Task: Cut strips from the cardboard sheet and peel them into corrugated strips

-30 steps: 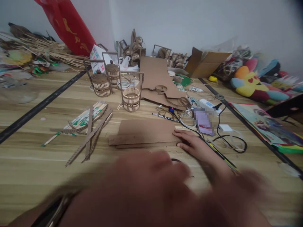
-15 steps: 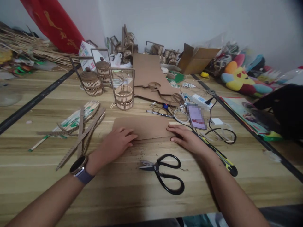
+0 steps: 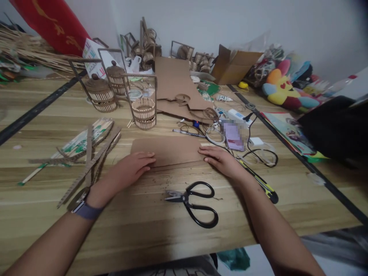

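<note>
A brown cardboard piece [image 3: 172, 151] lies flat on the wooden table. My left hand [image 3: 129, 167] rests over its left end, fingers spread and pointing right. On the right end lie the fingertips of my right hand [image 3: 220, 161], its fingers also apart. Neither hand grips anything. Black-handled scissors [image 3: 185, 198] lie below the cardboard with their blades pointing left. A yellow and black cutter [image 3: 263, 184] is beside my right forearm, partly hidden by it. Cardboard strips [image 3: 89, 159] lie crossed to the left of my left hand.
Small slatted buckets [image 3: 144, 114] with tall handles stand at the back left. A larger cardboard sheet [image 3: 172, 76] lies behind the piece. A phone [image 3: 233, 136], cables and a power strip [image 3: 240, 117] are at the right. Farther back stands an open box [image 3: 235, 67].
The camera view has shifted, so most things appear a little farther left and higher. Both hands remain on the cardboard, their fingers still apart.
</note>
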Tool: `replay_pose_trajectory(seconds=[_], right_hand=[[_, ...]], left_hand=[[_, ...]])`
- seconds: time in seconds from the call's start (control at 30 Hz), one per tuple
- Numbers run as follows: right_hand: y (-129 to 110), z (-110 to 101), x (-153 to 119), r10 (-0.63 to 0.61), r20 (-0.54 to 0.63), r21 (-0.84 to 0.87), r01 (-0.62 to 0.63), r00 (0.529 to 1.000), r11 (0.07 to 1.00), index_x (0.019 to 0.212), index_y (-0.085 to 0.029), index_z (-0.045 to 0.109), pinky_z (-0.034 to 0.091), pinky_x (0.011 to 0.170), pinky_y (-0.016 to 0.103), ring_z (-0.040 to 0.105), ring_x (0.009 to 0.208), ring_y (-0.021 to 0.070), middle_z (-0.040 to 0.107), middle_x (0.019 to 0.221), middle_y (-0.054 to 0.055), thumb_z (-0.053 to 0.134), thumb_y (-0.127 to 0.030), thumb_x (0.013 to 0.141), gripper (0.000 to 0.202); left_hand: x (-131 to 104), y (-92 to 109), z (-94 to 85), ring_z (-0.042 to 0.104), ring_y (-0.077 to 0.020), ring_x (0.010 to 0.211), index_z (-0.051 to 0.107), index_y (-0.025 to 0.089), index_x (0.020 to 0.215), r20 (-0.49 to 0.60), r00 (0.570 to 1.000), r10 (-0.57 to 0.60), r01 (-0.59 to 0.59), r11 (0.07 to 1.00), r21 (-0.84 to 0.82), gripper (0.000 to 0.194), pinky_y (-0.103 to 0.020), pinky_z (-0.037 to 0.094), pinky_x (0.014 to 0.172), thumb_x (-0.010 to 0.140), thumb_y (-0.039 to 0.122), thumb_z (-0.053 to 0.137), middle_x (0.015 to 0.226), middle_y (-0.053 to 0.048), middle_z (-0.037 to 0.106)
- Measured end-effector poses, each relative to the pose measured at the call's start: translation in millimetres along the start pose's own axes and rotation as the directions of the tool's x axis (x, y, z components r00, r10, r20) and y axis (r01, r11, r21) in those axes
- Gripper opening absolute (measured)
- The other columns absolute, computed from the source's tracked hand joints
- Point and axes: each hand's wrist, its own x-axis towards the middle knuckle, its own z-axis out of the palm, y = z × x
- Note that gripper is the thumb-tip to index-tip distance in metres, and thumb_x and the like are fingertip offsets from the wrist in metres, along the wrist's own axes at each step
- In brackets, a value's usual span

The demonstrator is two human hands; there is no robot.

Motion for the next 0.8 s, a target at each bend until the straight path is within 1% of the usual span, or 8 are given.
replay_pose_trajectory(seconds=[0.1, 0.23, 0.37, 0.57, 0.7, 0.8], right_hand=[[-1.3, -1.2, -0.2, -0.001, 0.013, -0.004, 0.001, 1.0, 1.0, 0.123, -0.029, 0.067, 0.046, 0.104, 0.049, 0.059, 0.122, 0.0249, 0.068, 0.127, 0.007, 0.053, -0.03, 0.094, 0.033], [-3.1, -3.3, -1.6, 0.008, 0.027, -0.003, -0.008, 1.0, 1.0, 0.125, -0.028, 0.066, 0.045, 0.105, 0.048, 0.059, 0.123, 0.0239, 0.066, 0.129, 0.008, 0.051, -0.027, 0.094, 0.034], [-3.4, -4.4, -2.6, 0.01, 0.037, 0.0, -0.01, 0.999, 1.0, 0.126, -0.027, 0.065, 0.045, 0.106, 0.048, 0.058, 0.124, 0.0236, 0.065, 0.131, 0.008, 0.05, -0.025, 0.094, 0.035], [-0.6, -4.0, -2.3, 0.002, 0.04, 0.014, -0.003, 0.999, 1.0, 0.126, -0.028, 0.065, 0.045, 0.105, 0.048, 0.058, 0.123, 0.0233, 0.065, 0.131, 0.008, 0.05, -0.025, 0.094, 0.036], [-1.9, -4.9, -2.2, 0.002, 0.044, 0.007, -0.002, 0.999, 1.0, 0.126, -0.027, 0.065, 0.045, 0.106, 0.048, 0.058, 0.124, 0.0233, 0.065, 0.132, 0.008, 0.05, -0.025, 0.094, 0.036], [-3.0, -5.4, -2.2, 0.003, 0.041, 0.008, -0.003, 0.999, 1.0, 0.126, -0.029, 0.065, 0.045, 0.106, 0.049, 0.058, 0.123, 0.0234, 0.065, 0.131, 0.007, 0.05, -0.026, 0.094, 0.036]], left_hand=[[-3.5, -4.2, 1.8, 0.055, -0.0238, 0.127, 0.064, 0.017, 0.125, -0.009, 1.0, -0.012, 0.012, 1.0, -0.026, 0.037, -0.045, 0.044, 0.108, 0.099, 0.028, 0.04, 0.135, -0.011, 0.062], [-6.3, -9.6, 2.3, 0.055, -0.024, 0.126, 0.066, 0.018, 0.122, -0.01, 1.0, 0.0, -0.001, 0.999, -0.052, 0.036, -0.045, 0.043, 0.109, 0.099, 0.031, 0.042, 0.135, -0.01, 0.062], [-5.1, -11.3, 1.9, 0.056, -0.0233, 0.123, 0.068, 0.02, 0.119, -0.022, 0.999, 0.032, -0.033, 0.999, -0.028, 0.033, -0.045, 0.043, 0.108, 0.098, 0.028, 0.044, 0.13, -0.009, 0.065], [-3.9, -10.9, 1.1, 0.057, -0.0236, 0.118, 0.069, 0.022, 0.118, -0.046, 0.999, 0.03, -0.031, 0.999, -0.028, 0.032, -0.043, 0.048, 0.1, 0.097, 0.029, 0.046, 0.127, -0.007, 0.067], [-4.3, -10.4, 1.4, 0.056, -0.0243, 0.117, 0.069, 0.02, 0.117, -0.048, 0.998, 0.035, -0.037, 0.999, -0.029, 0.033, -0.043, 0.048, 0.099, 0.098, 0.028, 0.045, 0.128, -0.008, 0.067], [-4.4, -11.3, 2.1, 0.056, -0.0238, 0.118, 0.069, 0.02, 0.118, -0.045, 0.998, 0.041, -0.042, 0.999, -0.028, 0.033, -0.042, 0.047, 0.1, 0.097, 0.026, 0.045, 0.129, -0.007, 0.067]])
